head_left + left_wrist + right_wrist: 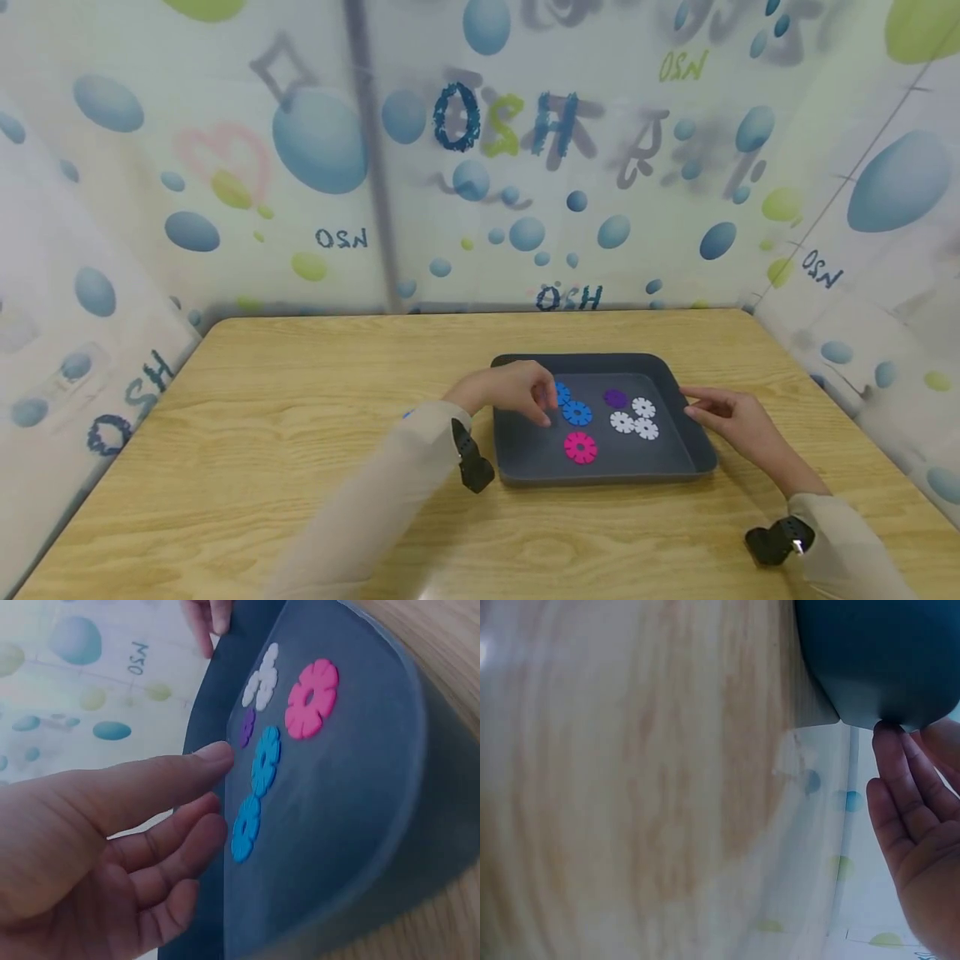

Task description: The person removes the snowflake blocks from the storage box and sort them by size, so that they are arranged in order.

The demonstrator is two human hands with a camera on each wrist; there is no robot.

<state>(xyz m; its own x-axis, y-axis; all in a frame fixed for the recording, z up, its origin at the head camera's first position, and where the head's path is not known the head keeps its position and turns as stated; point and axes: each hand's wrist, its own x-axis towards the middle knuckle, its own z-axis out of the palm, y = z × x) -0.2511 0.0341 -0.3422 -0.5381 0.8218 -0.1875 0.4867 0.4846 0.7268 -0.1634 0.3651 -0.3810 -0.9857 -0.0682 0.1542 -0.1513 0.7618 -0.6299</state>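
My left hand [520,390] hovers over the left part of a dark grey tray [517,454], its fingers loosely bent and nothing between thumb and fingertips. Below its fingertips lie two blue slotted plastic discs [266,761], one touching the other. A pink slotted disc [581,447] sits near the tray's front side. Farther right are a purple disc [616,399] and a group of three white discs [622,422]. With its fingertips and thumb, my right hand [738,421] holds the tray's right edge; the right wrist view shows the fingers against the outer wall.
The tray stands on a light wooden table [300,375]. A small blue piece [407,414] shows on the table behind the left sleeve, mostly hidden. Printed curtains [450,217] with blue and green dots hang behind the table and along its sides.
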